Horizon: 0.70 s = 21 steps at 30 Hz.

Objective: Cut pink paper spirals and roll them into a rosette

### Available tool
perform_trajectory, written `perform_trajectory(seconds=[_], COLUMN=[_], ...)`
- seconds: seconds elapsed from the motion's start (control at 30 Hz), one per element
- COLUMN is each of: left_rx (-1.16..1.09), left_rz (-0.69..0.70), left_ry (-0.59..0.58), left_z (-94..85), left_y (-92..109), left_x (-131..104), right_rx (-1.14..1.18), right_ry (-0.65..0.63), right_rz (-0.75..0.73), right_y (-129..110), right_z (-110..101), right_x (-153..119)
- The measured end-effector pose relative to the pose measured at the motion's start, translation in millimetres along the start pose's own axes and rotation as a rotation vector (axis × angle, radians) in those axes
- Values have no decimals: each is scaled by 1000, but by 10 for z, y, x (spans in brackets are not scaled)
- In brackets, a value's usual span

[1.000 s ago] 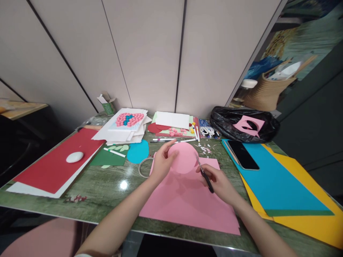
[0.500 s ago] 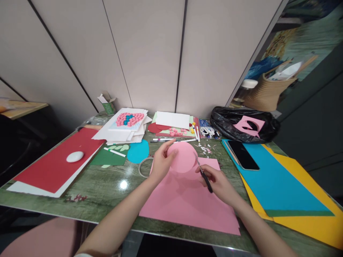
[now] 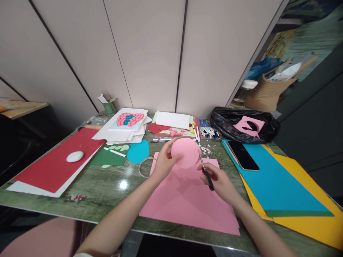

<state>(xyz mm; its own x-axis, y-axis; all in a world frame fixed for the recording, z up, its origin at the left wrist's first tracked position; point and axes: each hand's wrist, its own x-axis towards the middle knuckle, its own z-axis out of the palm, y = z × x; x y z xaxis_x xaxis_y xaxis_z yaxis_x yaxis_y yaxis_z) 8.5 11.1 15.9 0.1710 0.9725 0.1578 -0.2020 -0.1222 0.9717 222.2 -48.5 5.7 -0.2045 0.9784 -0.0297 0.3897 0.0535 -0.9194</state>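
My left hand pinches the left edge of a pink paper circle, thumb on its face. The circle is held up above the far edge of a pink sheet that lies on the table. In my right hand are small scissors with black handles; their blades meet the circle's right edge. Whether the blades are parted is too small to tell. Left of the pink sheet lies a roll of tape, beside a blue paper circle.
Red paper with a white oval object lies left. Blue paper, a phone and yellow paper are right. A black bag with pink offcuts stands behind. White scraps lie past the scissors.
The pink circle has moved slightly right and away from me, and looks turned a little. Both hands and the scissors have shifted slightly right.
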Motion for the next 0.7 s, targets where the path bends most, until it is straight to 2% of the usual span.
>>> perform_trajectory(seconds=[0.23,0.53,0.7], left_rx=[38,87,86], left_rz=[5,-59,-59], left_ry=[8,-85,-95], left_z=[9,44,29], left_y=[8,80,68], left_x=[6,-30,-24], right_rx=[16,11,6], right_ry=[10,21,19], right_rz=[15,-5,-4], right_y=[3,0,10], right_z=[7,-6,-11], right_x=[9,19,14])
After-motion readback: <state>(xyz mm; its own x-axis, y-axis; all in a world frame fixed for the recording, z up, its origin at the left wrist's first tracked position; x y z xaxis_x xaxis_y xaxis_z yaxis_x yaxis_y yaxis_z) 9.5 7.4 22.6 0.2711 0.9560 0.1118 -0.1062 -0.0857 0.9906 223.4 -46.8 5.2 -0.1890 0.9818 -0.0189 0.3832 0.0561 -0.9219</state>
